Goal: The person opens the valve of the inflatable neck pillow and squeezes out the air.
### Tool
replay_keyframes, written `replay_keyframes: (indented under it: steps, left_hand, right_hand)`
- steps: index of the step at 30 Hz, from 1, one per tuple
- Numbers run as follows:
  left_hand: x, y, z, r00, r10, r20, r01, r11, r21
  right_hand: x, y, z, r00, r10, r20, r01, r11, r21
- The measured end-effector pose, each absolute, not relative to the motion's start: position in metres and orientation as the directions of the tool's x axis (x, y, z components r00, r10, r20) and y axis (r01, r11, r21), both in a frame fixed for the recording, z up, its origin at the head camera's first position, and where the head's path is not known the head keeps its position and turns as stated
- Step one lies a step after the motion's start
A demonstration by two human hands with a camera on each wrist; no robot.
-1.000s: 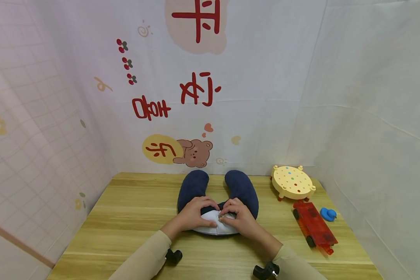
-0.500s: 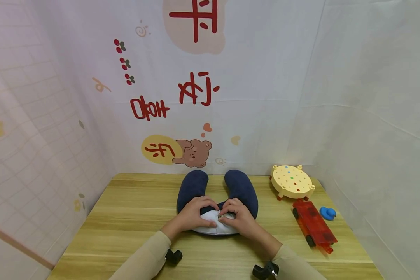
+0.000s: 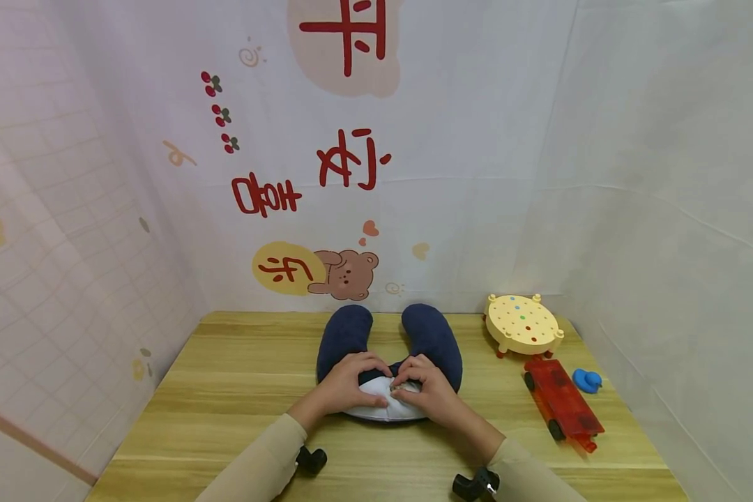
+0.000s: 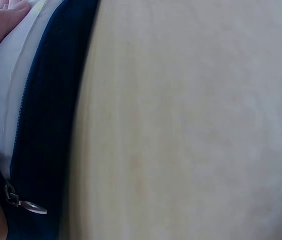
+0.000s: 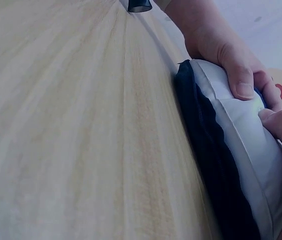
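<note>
A navy U-shaped neck pillow [image 3: 431, 335] lies on the table in the head view, its curved end towards me. Its cover is unzipped there, and the white inner cushion [image 3: 376, 413] shows. My left hand [image 3: 346, 383] grips the left part of this cushion, thumb in front and fingers behind. Just to its right, my right hand [image 3: 431, 392] pinches the white fabric with curled fingers; a small pale patch lies partly hidden beneath them. The left wrist view shows the metal zipper pull [image 4: 33, 207] at the end of the opening. Both thumbs press the white cushion [image 5: 251, 137] in the right wrist view.
At the back right stands a yellow round toy with dots and stubby legs [image 3: 522, 324]. In front of it lies a red translucent toy car base [image 3: 563, 397], with a blue toy duck [image 3: 586, 381] beside it. A white cloth wall [image 3: 464, 174] rises behind the table [image 3: 238, 390].
The head view has shifted very slightly. Both hands keep their places on the white cushion, and the pillow has not visibly moved.
</note>
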State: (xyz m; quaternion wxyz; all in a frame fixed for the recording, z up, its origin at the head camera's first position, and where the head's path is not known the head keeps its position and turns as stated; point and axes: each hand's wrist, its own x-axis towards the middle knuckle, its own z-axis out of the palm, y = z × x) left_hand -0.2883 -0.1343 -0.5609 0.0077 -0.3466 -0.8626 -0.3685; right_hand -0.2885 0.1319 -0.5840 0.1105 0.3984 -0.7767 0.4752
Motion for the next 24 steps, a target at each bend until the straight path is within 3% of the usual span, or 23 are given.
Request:
replay_keyframes:
  steps: [24]
  left_hand:
    - [-0.2904, -0.1349, -0.5651, -0.769, 0.592, 0.242, 0.582, 0.494, 0.646]
  right_hand:
    - [-0.2872, 0.1310, -0.5853, -0.663, -0.516, 0.543, -0.720, 0.242, -0.650]
